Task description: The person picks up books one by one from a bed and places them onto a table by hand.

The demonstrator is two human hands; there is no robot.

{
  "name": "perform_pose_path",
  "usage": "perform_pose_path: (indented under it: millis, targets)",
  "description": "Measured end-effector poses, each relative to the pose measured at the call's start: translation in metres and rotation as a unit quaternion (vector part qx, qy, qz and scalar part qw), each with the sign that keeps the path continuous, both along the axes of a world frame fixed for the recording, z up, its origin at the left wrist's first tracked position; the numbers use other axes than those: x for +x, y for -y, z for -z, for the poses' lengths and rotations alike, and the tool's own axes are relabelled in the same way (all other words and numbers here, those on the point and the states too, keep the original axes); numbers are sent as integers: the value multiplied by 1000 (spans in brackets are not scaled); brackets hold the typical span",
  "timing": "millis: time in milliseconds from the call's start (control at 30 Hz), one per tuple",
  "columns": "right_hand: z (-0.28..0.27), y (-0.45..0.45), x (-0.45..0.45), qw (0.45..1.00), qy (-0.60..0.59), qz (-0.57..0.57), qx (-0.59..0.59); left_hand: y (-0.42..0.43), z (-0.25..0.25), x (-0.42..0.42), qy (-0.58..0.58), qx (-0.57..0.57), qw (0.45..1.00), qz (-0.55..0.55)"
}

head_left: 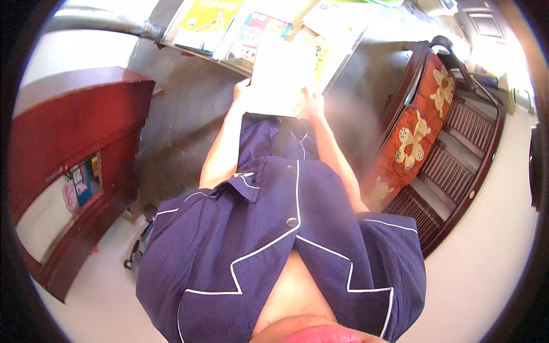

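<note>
A flat white rectangular sheet or book (pixel 281 74), washed out by glare, is held up in front of my lap. My left hand (pixel 242 94) grips its left edge. On the opposite edge, my right hand (pixel 312 103) is closed near the lower corner. The fingers of both hands are partly lost in the bright light. Whatever is printed on the white face cannot be made out. Just beyond it, the table (pixel 349 54) carries a yellow book (pixel 209 20), a pink and blue booklet (pixel 257 35) and other papers.
To the right stands a dark wooden slatted bench (pixel 457 166) with an orange flowered cushion (pixel 409 137). A dark red wooden cabinet (pixel 80 131) is on the left. A metal pipe (pixel 97 23) runs at the upper left. Part of a green item (pixel 389 2) shows at the top edge.
</note>
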State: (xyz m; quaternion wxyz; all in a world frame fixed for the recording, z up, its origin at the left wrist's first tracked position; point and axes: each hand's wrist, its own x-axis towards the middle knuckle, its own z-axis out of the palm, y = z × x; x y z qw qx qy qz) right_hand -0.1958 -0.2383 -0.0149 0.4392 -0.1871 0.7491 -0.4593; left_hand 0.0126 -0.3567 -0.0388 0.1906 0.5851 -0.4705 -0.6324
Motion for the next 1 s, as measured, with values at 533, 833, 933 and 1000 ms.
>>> perform_pose_path:
  millis: [533, 833, 933, 1000]
  targets:
    - [19, 70, 40, 988, 28, 143, 51, 117, -13, -5, 37, -40, 986, 161]
    - [26, 110, 50, 993, 93, 42, 61, 136, -10, 20, 135, -139, 974, 118]
    - [28, 114, 51, 989, 108, 51, 93, 134, -2, 27, 131, -134, 980, 66]
    - [24, 119, 46, 973, 179, -7, 145, 139, -1, 32, 140, -133, 976, 98]
